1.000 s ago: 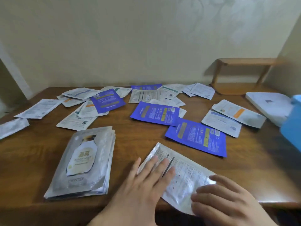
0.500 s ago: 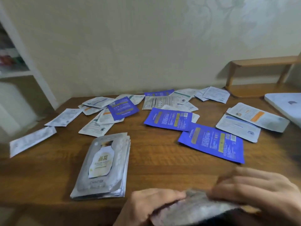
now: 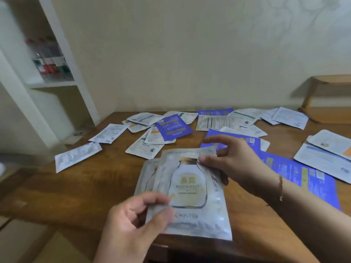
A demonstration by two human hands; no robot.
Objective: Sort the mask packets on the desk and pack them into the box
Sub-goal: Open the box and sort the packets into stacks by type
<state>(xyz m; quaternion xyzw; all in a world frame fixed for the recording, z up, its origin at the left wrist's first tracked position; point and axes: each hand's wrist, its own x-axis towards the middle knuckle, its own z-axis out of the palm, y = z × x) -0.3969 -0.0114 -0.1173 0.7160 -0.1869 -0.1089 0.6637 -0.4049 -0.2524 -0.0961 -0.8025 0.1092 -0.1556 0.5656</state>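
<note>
Left hand [image 3: 133, 219] pinching lower left edge of silver packet [image 3: 191, 194]. Right hand [image 3: 229, 160] gripping same packet at upper right corner, thumb on its face. Packet held over silver stack [image 3: 147, 177] at near edge of worktop [image 3: 79, 188]. Blue packets [image 3: 303, 177] and white packets [image 3: 77, 155] scattered beyond. White shelf unit [image 3: 53, 73] at far left.

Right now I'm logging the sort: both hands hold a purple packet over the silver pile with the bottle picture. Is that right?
Not quite. The head view shows the left hand and right hand holding a silver Bird's Nest packet with the bottle picture, not a purple one. It is indeed over the silver pile.
</note>
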